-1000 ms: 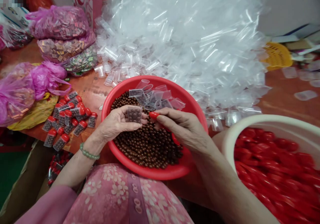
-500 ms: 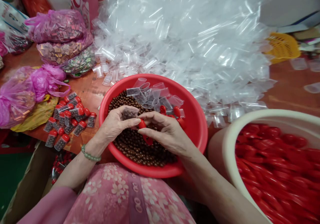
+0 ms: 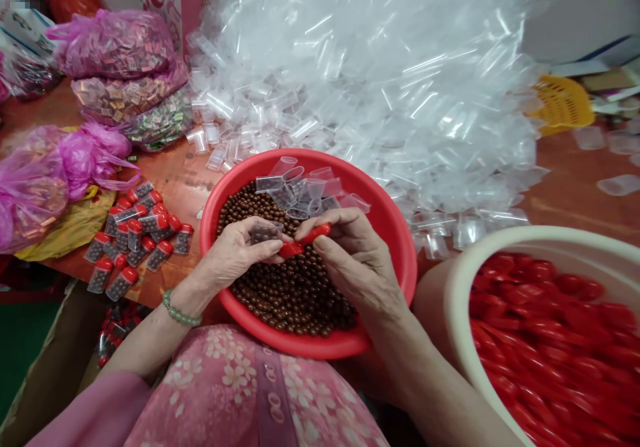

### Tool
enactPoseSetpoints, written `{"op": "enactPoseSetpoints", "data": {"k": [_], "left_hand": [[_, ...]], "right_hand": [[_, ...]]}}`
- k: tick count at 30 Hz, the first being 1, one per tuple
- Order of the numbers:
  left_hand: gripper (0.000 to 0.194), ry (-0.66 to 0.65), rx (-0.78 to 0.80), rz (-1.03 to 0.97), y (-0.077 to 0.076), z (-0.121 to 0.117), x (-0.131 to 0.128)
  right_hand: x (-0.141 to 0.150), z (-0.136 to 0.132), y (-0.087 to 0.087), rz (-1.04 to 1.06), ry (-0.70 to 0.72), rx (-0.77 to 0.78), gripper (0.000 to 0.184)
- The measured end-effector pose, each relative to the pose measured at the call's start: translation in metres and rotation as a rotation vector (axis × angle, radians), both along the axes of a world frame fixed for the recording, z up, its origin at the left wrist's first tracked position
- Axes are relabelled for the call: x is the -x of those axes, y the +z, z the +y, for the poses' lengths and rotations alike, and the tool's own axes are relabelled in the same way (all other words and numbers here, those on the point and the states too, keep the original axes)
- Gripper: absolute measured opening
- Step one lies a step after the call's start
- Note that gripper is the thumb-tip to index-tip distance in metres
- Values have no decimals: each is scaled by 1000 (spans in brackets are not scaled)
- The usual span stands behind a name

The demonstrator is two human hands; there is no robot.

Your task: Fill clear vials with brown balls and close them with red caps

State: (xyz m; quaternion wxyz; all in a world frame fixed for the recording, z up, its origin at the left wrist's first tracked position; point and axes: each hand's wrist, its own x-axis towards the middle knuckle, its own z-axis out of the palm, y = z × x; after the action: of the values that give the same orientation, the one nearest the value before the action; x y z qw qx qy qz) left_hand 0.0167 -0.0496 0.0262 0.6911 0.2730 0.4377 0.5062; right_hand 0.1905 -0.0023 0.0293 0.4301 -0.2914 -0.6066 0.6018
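Over the red basin (image 3: 395, 254), my left hand (image 3: 235, 250) is closed around a clear plastic tube (image 3: 265, 232) filled with brown balls. A red plastic piece (image 3: 291, 250) sits at the tube's right end, by my left fingertips. My right hand (image 3: 357, 254) pinches a glossy red cap (image 3: 316, 233) between thumb and fingers, close to that piece. Whether the two red parts are joined I cannot tell. Beneath my hands lie many small brown balls (image 3: 300, 294), and several unfilled clear tubes (image 3: 295, 187) rest on them toward the back of the basin.
Filled red-capped tubes (image 3: 140, 224) lie left of the basin, above an open cardboard box (image 3: 55, 360). A large heap of clear tubes (image 3: 360, 94) rises behind. At right stands a cream tub (image 3: 457, 300) of red parts. Pink bags (image 3: 115, 44) and a yellow basket (image 3: 565, 104) flank the heap.
My right hand has shifted right and slightly up with the red cap turned nearly level. The tube in my left hand has moved a little right and down.
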Motion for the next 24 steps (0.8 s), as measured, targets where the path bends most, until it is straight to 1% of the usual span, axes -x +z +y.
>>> {"op": "enactPoseSetpoints", "data": {"k": [3, 6, 8, 10, 13, 16, 20, 24], "left_hand": [[44, 40, -5, -30, -4, 0, 0], [42, 100, -11, -35, -7, 0, 1], [39, 124, -24, -10, -8, 0, 2], [36, 143, -40, 27, -8, 0, 2], [31, 174, -50, 91, -5, 1, 2], [25, 179, -41, 144, -2, 1, 2], [21, 181, -18, 159, 2, 3, 2], [19, 177, -6, 173, 4, 3, 4]], "right_hand": [[-1, -4, 0, 3, 0, 45, 12], [-1, -6, -3, -112, -64, 17, 12], [1, -6, -5, -231, -128, -77, 14], [3, -6, -6, -346, -162, -216, 16], [8, -6, -5, -466, -122, -417, 18], [13, -8, -5, -524, -113, -570, 23], [17, -14, -7, -562, -133, -699, 31], [18, -18, -8, -616, -135, -763, 42]]}}
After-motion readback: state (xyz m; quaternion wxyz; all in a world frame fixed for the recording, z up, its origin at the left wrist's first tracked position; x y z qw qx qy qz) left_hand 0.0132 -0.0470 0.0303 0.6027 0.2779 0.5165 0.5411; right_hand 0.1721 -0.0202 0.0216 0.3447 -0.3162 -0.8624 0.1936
